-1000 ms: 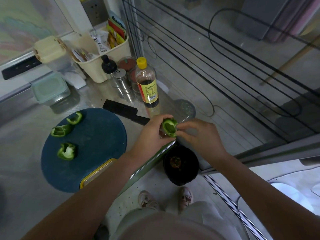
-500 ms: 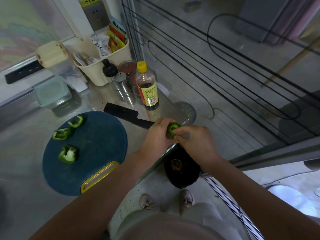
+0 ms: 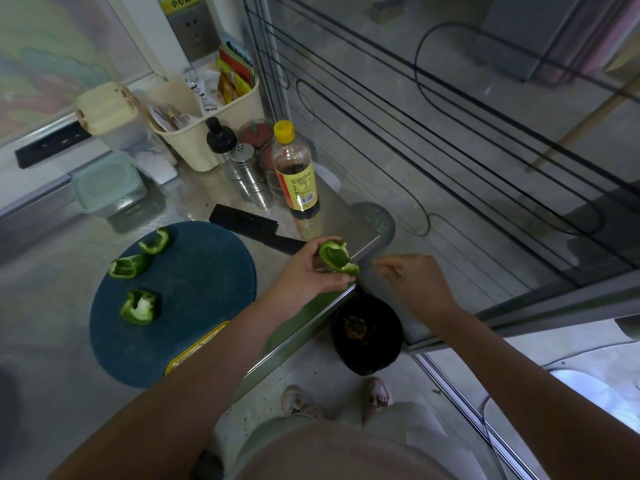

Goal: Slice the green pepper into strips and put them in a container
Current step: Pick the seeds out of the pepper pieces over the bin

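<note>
**Right hand pulls off the pepper piece over the bin**

The left hand (image 3: pixel 306 273) grips a curved pepper piece (image 3: pixel 336 257) at the bench (image 3: pixel 52 289) edge, fingers curled under it and the hollow inside facing up. The right hand (image 3: pixel 414 280) was working at this same piece half a second ago. It has now drawn away to the right and is well clear of it. Its fingertips are bunched together, but the motion blur hides whether they pinch any pith or seeds, so I cannot tell its state.

Both hands are over the black bin (image 3: pixel 367 332) on the floor, so this looks like cleaning out the core. The pull-away suggests this piece is now clean or nearly so.

Three other pepper pieces (image 3: pixel 140 306) lie on the blue chopping board (image 3: pixel 201 306) to the left, unchanged from the earlier views. At least one still shows white pith. The black knife (image 3: pixel 256 230) lies untouched between the board and the sauce bottles. A lidded container (image 3: pixel 109 183) stands further back, shut.

No strips are cut yet, so the task is at an early stage. The held piece likely goes back to the board next.
</note>
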`<state>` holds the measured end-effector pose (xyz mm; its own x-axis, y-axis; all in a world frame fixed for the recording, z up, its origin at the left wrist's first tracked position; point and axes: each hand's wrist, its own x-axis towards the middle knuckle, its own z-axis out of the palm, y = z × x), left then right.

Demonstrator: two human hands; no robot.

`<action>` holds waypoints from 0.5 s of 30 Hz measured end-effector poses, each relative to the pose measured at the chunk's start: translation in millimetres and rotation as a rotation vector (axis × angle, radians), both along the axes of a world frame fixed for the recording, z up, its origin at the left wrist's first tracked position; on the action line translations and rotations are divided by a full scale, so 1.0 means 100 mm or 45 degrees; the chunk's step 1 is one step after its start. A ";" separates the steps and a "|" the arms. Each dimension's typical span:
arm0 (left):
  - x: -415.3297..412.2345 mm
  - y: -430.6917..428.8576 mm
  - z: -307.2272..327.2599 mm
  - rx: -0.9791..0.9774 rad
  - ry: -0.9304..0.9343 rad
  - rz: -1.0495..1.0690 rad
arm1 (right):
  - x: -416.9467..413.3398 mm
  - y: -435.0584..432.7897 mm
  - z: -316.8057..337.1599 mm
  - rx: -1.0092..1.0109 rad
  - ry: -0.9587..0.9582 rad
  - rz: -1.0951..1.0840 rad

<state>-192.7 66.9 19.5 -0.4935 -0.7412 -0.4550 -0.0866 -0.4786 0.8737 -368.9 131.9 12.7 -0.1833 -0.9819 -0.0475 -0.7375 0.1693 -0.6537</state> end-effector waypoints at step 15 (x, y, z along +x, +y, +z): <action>-0.01 0.09 -0.01 -0.066 -0.057 -0.203 | 0.09 -0.14 0.02 0.111 -0.347 0.004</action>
<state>-193.8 76.1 18.1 -0.5868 -0.6781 -0.4425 -0.1974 -0.4102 0.8904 -360.0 117.8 15.2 -0.1489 -0.9725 -0.1792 -0.5372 0.2317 -0.8110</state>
